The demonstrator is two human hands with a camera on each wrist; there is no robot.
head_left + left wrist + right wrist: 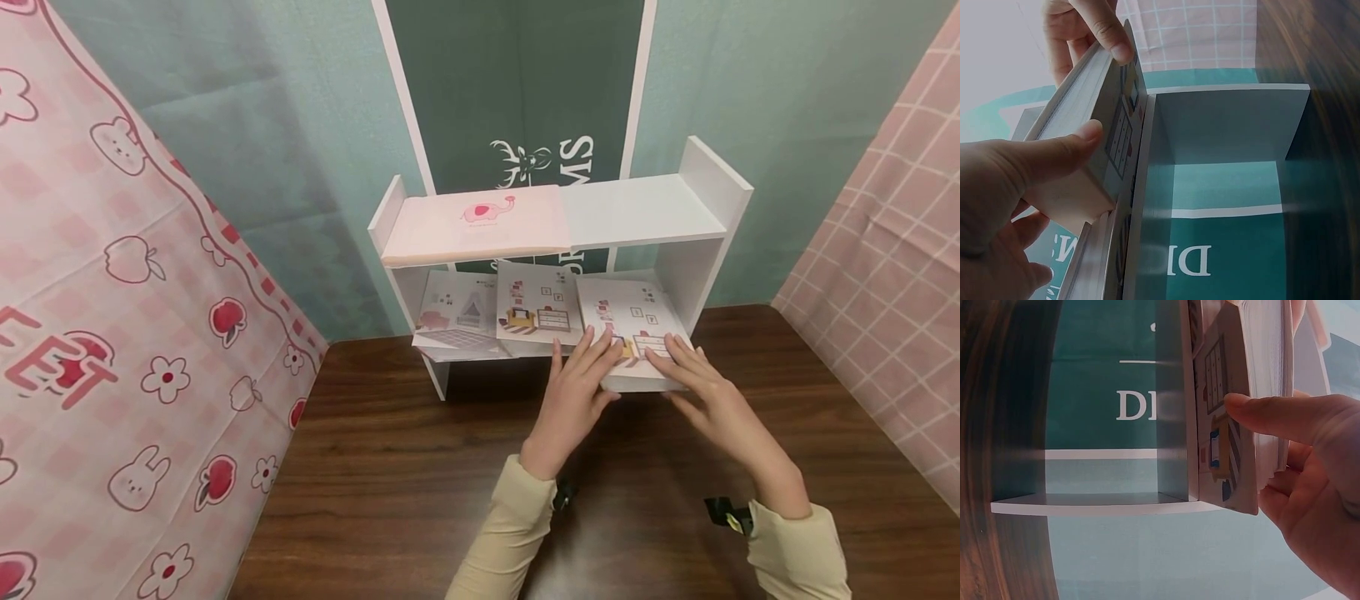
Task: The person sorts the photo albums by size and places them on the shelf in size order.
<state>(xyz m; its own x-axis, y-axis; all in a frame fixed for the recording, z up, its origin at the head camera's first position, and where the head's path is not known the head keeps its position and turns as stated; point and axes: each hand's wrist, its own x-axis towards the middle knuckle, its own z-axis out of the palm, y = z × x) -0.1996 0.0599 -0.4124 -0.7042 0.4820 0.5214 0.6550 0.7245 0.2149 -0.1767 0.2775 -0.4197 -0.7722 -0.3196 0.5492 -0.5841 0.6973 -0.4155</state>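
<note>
A thick book [618,304] with a pale cover, printed with a room and a drawer chest, lies flat at the right end of the lower shelf. Its near edge is held between both hands. My left hand [573,396] grips its left corner, fingers on the top cover. In the left wrist view that thumb presses the underside of the book [1082,109]. The right corner is in my right hand [716,400]; the right wrist view shows its thumb against the underside of the book [1266,375]. Left of it lies a similar book [532,304].
The white two-tier shelf [645,208] stands on a dark wooden table [390,467]. On its upper tier, at left, lies a pink item with an elephant print [480,218]. More books [453,308] lie at the lower tier's left end. Printed cloths hang behind and at both sides.
</note>
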